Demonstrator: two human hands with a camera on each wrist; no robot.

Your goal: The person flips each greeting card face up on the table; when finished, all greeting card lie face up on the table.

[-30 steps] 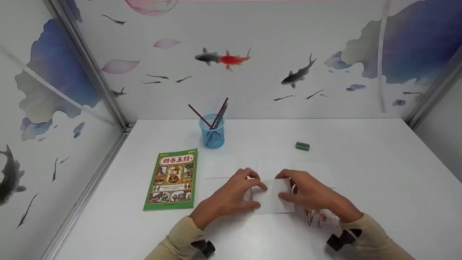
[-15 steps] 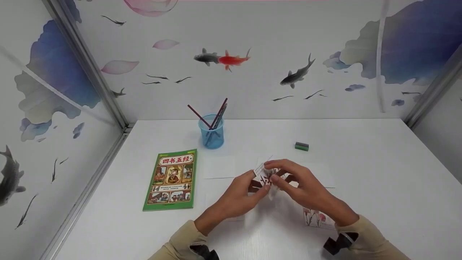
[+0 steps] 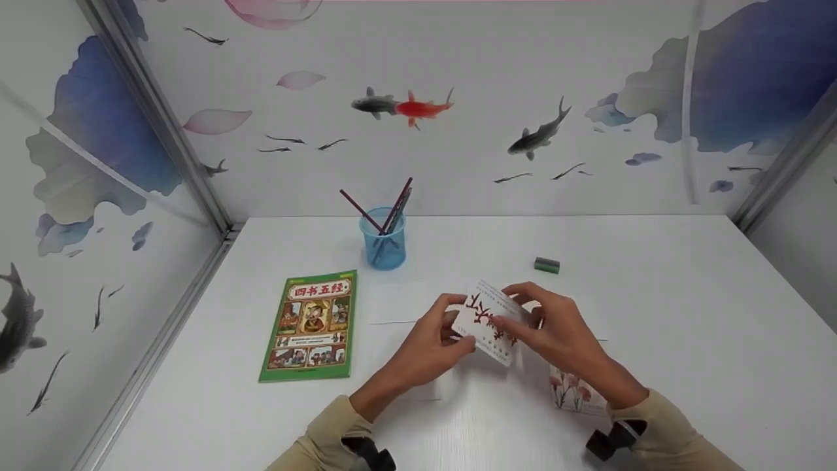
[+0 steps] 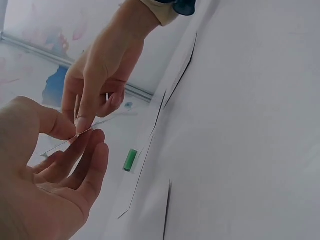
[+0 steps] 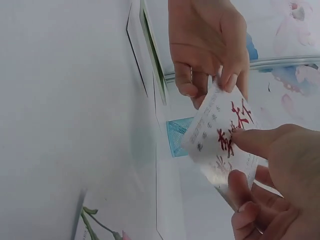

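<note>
A small white card (image 3: 489, 327) with red brush-style characters and fine print is up off the table, tilted between both hands. My left hand (image 3: 428, 347) pinches its left edge between thumb and fingers. On the other side my right hand (image 3: 556, 327) grips it, thumb on the printed face and fingers behind. The right wrist view shows the card's red writing (image 5: 227, 140) and the left thumb at its far corner. From the left wrist view the card (image 4: 62, 146) appears almost edge-on. Another card (image 3: 577, 391) with pink flowers lies on the table, partly under the right forearm.
White sheets or blank cards (image 3: 395, 304) lie flat on the white table, hard to tell from its surface. A green-bordered book (image 3: 310, 327) lies at left. Behind stand a blue mesh cup (image 3: 384, 252) with pencils and a small green-and-grey block (image 3: 546, 265).
Both hands have lifted the card from its low, blank-side-up position. It has been turned so its printed red characters show. The book, cup and block have not moved.
</note>
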